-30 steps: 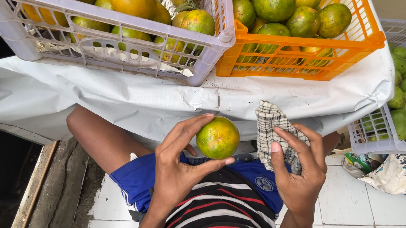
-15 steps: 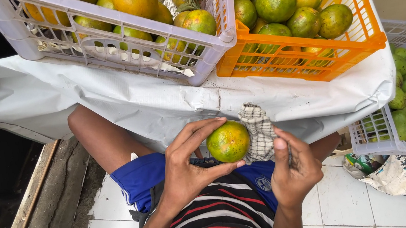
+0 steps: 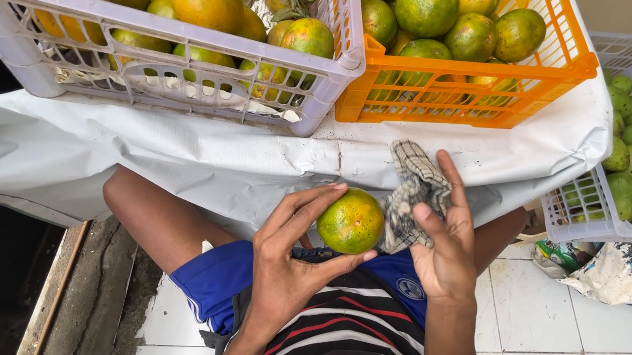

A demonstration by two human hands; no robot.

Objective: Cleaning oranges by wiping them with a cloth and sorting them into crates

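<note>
Since the earlier frame, the checked grey-and-white cloth is being brought against the round green-orange citrus fruit. The fruit is being gripped by the left hand over the lap, near the white sheet; the cloth is being pinched by the right hand. Wiping seems in hand; turning the fruit is probably being called for next. Its skin is looking mottled and glossy.

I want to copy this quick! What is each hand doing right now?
Left hand: closed around a round green-orange citrus fruit.
Right hand: closed on a checked grey cloth, which touches the fruit.
</note>
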